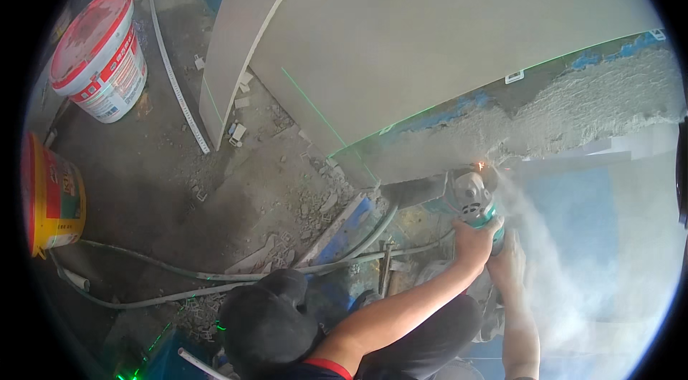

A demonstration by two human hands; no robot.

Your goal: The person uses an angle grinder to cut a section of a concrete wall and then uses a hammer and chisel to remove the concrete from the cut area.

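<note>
Both my hands grip an angle grinder (471,197) with a silver head and a teal body. My left hand (474,242) is closed around the body just behind the head. Farther back, my right hand (507,260) wraps the rear of the tool, its fingers partly hidden. Small orange sparks (481,165) fly where the grinder meets the lower edge of a rough grey mortar strip (566,111). The disc itself is hard to make out in the dust. Pale dust (552,251) streams down to the right of my hands.
Large grey panels (430,29) bear green laser lines and small white clips. Grey hoses (215,276) cross the rubble-strewn floor (215,186). At left stand a white-and-red bucket (107,65) and a yellow-and-red bucket (61,197). A white strip (172,75) lies beside the panels.
</note>
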